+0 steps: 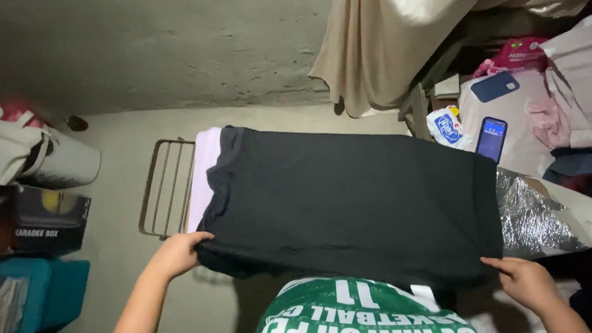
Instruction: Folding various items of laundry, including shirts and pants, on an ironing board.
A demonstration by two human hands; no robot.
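A black garment (356,197) lies spread flat over an ironing board (565,218) with a silver cover. My left hand (175,254) grips the garment's near left corner. At the near right corner my right hand (527,280) pinches the hem. A pale lilac cloth (204,160) shows under the garment at the board's left end. My green printed shirt (352,319) fills the bottom middle.
A metal iron rack (166,188) sticks out from the board's left end. Left of it sit a white bag (20,151), a dark box (19,219) and teal bins (29,297). A lit phone (491,138), a dark blue wallet (494,86), clothes and a beige curtain (398,29) crowd the right.
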